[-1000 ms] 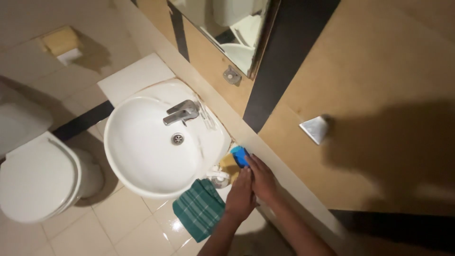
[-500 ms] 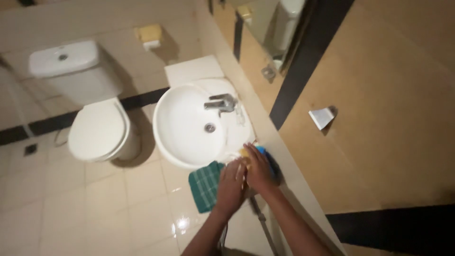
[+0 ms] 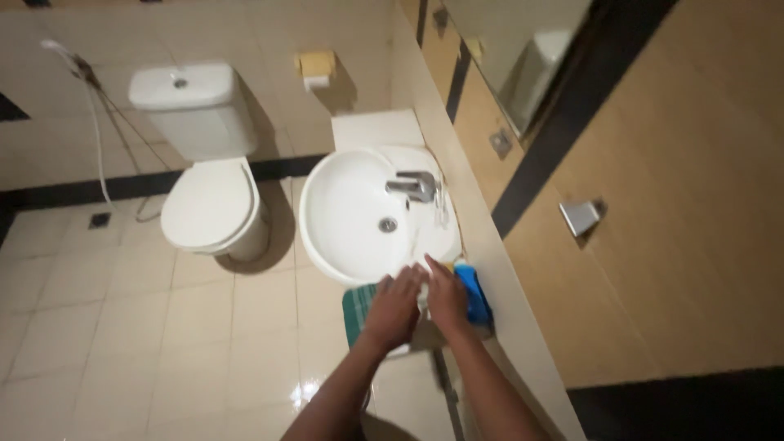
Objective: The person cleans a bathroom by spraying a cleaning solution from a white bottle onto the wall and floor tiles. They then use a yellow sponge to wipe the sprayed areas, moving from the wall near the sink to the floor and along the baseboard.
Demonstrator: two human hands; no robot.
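Blue bottle (image 3: 474, 292) beside right hand (image 3: 447, 296)

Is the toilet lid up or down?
Down. The toilet shows a smooth white lid covering the whole bowl, with no opening or water visible, and nothing is leaning back against the tank.

Left hand (image 3: 395, 308) and right hand (image 3: 446, 296) meet at the white sink's (image 3: 343, 224) near rim — beside a blue object (image 3: 474, 292), possibly a sponge, over a green cloth (image 3: 358, 310).
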